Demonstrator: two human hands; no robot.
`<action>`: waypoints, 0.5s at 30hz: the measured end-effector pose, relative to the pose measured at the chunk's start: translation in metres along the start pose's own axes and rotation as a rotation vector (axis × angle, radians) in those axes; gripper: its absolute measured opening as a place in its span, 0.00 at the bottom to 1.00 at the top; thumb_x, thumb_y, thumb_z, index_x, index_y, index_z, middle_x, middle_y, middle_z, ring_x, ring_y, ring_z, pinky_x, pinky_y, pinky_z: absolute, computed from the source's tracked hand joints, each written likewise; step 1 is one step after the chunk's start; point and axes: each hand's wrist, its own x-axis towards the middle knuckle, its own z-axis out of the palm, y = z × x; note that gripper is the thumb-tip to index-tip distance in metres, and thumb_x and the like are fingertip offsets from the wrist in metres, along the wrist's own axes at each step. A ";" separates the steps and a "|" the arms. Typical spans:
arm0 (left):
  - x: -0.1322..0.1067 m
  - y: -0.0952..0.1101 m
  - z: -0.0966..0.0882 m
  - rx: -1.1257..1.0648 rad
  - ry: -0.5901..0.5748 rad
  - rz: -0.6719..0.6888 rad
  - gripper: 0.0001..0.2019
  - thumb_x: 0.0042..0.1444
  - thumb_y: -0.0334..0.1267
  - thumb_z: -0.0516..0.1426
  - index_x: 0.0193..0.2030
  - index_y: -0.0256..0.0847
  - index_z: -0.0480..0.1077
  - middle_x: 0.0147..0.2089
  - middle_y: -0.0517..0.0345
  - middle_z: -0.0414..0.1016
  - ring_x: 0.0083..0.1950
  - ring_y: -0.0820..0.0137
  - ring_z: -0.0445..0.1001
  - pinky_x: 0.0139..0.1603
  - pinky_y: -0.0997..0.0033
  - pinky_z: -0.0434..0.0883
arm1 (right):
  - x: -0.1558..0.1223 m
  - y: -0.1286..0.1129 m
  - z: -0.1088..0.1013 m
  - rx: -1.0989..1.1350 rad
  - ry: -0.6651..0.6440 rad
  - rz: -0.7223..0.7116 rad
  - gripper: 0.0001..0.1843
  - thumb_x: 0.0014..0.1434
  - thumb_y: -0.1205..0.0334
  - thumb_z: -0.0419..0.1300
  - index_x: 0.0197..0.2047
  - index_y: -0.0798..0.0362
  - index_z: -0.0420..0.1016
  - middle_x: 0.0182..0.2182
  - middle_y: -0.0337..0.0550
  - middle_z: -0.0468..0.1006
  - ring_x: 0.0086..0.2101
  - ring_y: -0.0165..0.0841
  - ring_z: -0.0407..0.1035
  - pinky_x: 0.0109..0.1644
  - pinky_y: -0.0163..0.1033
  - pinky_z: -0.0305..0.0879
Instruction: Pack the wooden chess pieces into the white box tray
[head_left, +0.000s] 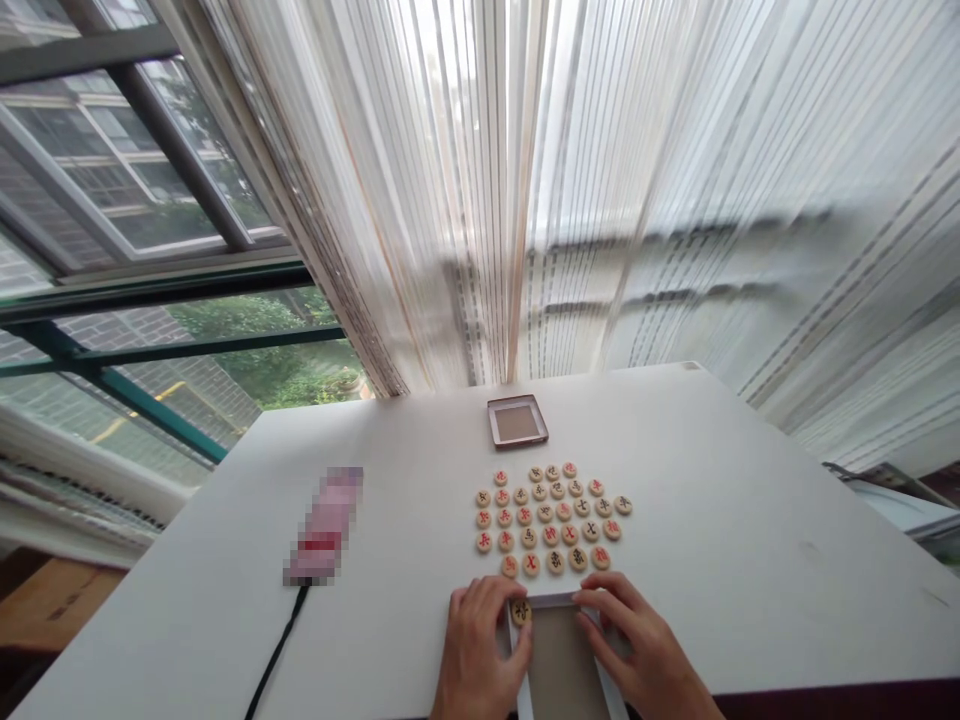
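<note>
My left hand (480, 640) pinches a round wooden Chinese chess piece (521, 612) with a black character between thumb and forefinger. That piece is at the far left corner inside a shallow box (551, 600) with white walls and a grey-brown bottom. On the box's right side, my right hand (637, 640) has its fingers bent over the far right corner and side wall. Just beyond the box, many more Chinese chess pieces (545, 513) with red or black characters lie flat in loose rows. The box's near end runs out of view.
A square box lid (517, 421) with a dark rim lies at the far side of the white table (405, 520). To the left is a blurred pink object (324, 525) with a black cord (277, 640). Striped curtains (480, 200) hang behind, beside a window.
</note>
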 end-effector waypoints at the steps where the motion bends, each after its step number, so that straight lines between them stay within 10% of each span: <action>1: 0.000 0.000 0.000 0.000 0.003 -0.002 0.14 0.51 0.26 0.59 0.44 0.44 0.73 0.42 0.53 0.80 0.41 0.60 0.77 0.44 0.59 0.73 | 0.000 0.000 0.001 0.003 0.004 0.003 0.08 0.66 0.63 0.57 0.46 0.47 0.76 0.44 0.46 0.76 0.29 0.31 0.76 0.38 0.35 0.78; 15: -0.002 -0.004 0.006 -0.009 0.041 0.008 0.13 0.50 0.27 0.59 0.43 0.44 0.73 0.40 0.53 0.79 0.39 0.61 0.77 0.42 0.60 0.73 | -0.001 0.006 0.005 -0.028 0.051 -0.021 0.08 0.66 0.61 0.57 0.44 0.46 0.78 0.43 0.47 0.77 0.30 0.33 0.77 0.38 0.36 0.79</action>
